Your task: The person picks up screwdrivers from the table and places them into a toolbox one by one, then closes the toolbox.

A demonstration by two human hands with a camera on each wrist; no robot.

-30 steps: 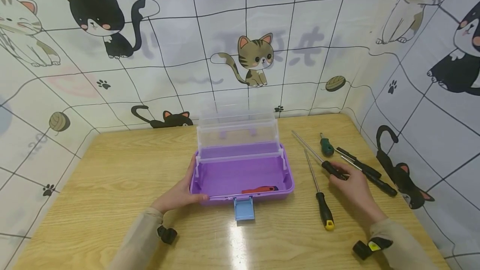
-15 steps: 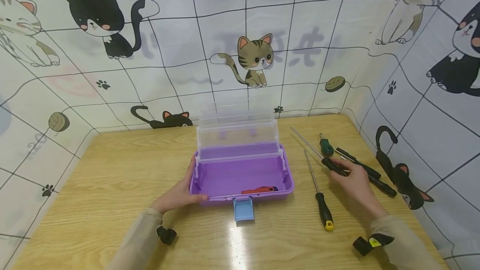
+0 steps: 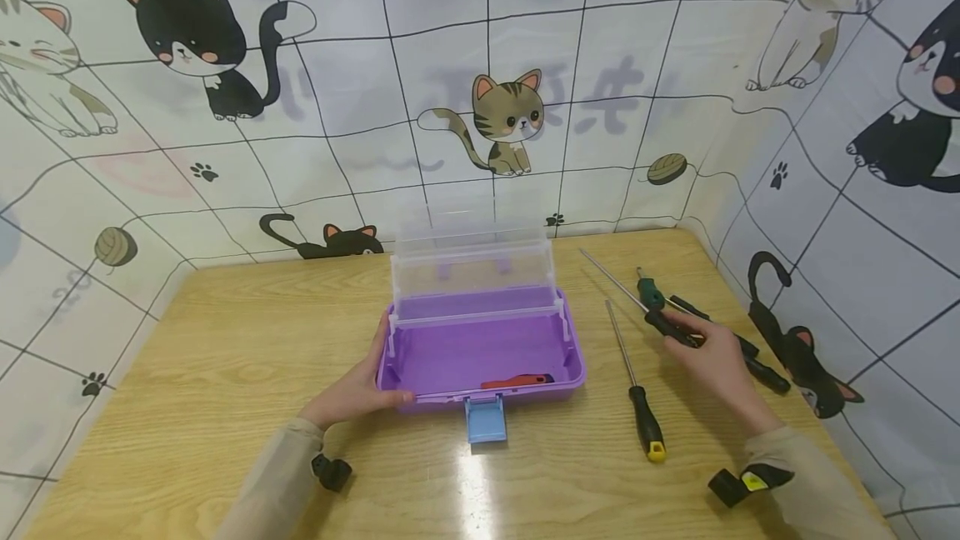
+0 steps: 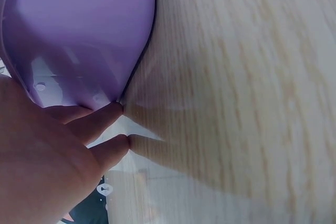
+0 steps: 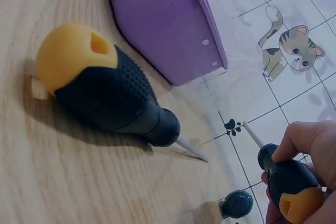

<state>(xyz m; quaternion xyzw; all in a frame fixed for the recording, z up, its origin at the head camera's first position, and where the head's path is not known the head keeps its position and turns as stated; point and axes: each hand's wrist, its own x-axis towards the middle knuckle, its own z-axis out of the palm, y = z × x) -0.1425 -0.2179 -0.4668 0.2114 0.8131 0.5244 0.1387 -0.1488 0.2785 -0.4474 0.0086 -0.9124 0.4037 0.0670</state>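
My left hand (image 3: 352,390) rests at the left end of an open purple toolbox (image 3: 450,348), its thumb along the front rim. In the left wrist view, the extended fingers (image 4: 107,153) touch the box's end wall near the table. My right hand (image 3: 712,365) grips a long screwdriver (image 5: 291,179) by its black-and-yellow handle, the shaft pointing toward the back wall. A similar screwdriver (image 3: 645,419) lies between the box and that hand, its yellow handle end toward me. Inside the box lies a red-handled tool (image 3: 517,381) with a black end.
A short green-handled screwdriver (image 3: 649,294) lies behind the right hand. Black-handled tools (image 3: 768,375) lie to its right, partly hidden by the hand. The box's clear lid (image 3: 472,269) stands raised at the back, and its blue latch (image 3: 487,422) hangs down in front.
My right hand has moved the held screwdriver slightly up and away from me, its tip shifting a little toward the back left. The left hand and the box have stayed in place.
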